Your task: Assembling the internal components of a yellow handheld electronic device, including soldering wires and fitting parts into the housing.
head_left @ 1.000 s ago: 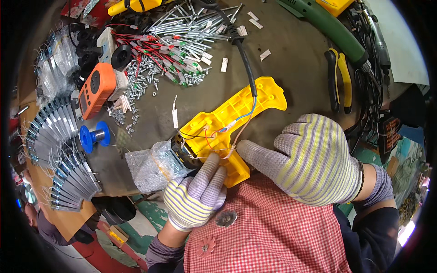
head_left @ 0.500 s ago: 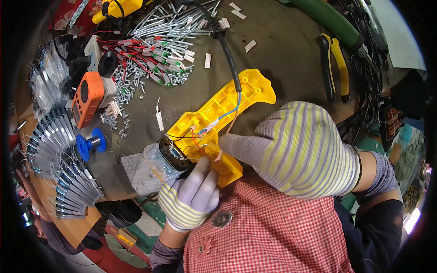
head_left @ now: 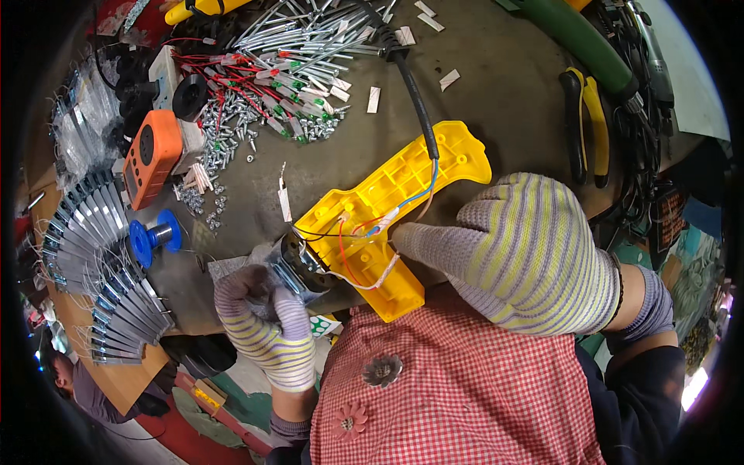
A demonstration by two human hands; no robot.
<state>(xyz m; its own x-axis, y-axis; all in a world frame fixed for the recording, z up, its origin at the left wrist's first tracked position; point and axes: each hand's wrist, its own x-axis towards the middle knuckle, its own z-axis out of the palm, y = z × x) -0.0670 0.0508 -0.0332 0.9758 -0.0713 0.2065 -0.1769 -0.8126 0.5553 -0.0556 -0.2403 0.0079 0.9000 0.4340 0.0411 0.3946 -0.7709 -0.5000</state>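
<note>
A yellow plastic tool-housing half (head_left: 407, 291) lies open on the bench, ribs upward. A black power cable (head_left: 418, 108) enters it, splitting into a blue wire (head_left: 426, 188) and a brown one. My right hand (head_left: 527, 252), in a striped glove, is closed, its fingertips at the housing's near edge, pinching a pale sleeved wire (head_left: 381, 277). My left hand (head_left: 267, 325), gloved too, is curled around a metal part in bubble wrap (head_left: 288, 279) at the housing's left end. Thin red and black wires run between that part and the housing.
Farther off lie long screws (head_left: 302, 35), red-wired indicator lights (head_left: 271, 85) and small screws (head_left: 225, 136). An orange meter (head_left: 153, 159), a blue solder spool (head_left: 155, 238) and fanned metal strips (head_left: 81, 248) are at left. Yellow-black pliers (head_left: 585, 128) and a green tool (head_left: 577, 43) lie right.
My left hand has moved left from the housing's wires onto the bubble-wrapped part. The pale wire now loops visibly over the housing. My right hand keeps its place at the edge.
</note>
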